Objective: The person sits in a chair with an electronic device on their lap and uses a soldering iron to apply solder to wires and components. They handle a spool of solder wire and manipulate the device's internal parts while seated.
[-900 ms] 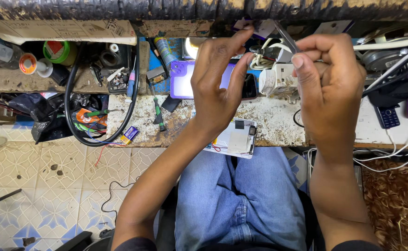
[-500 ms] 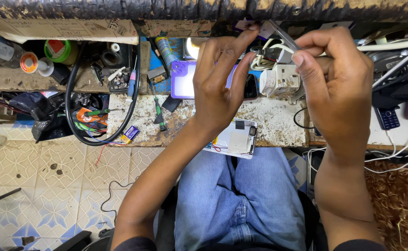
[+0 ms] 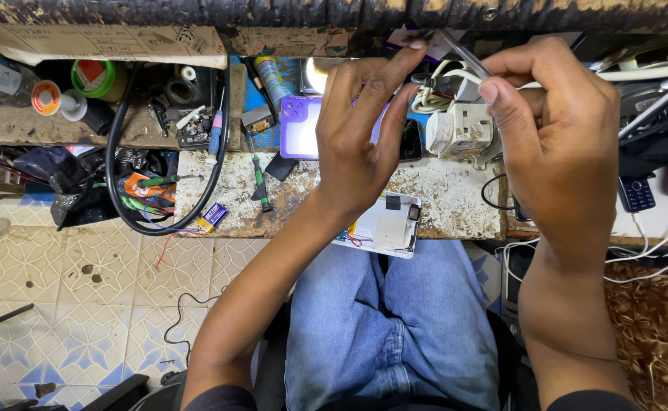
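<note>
My right hand is raised over the bench and pinches thin metal tweezers, whose tips point up and left. My left hand is raised beside it, with its long fingers stretched up to the tweezers' tips. There they touch a small purple-and-white piece. Whether the left fingers grip it is unclear. Under my left wrist an opened phone, its insides showing, lies at the bench's front edge. Behind my left hand lies a purple phone.
A white plug adapter with coiled white wire sits between my hands. A green screwdriver, a small blue battery and a black cable loop lie to the left, tape rolls behind. A keypad phone and cables are at the right.
My left fingers have stretched a little up and right, closer to the tweezers' tips. My right hand has kept hold of the tweezers and barely moved.
</note>
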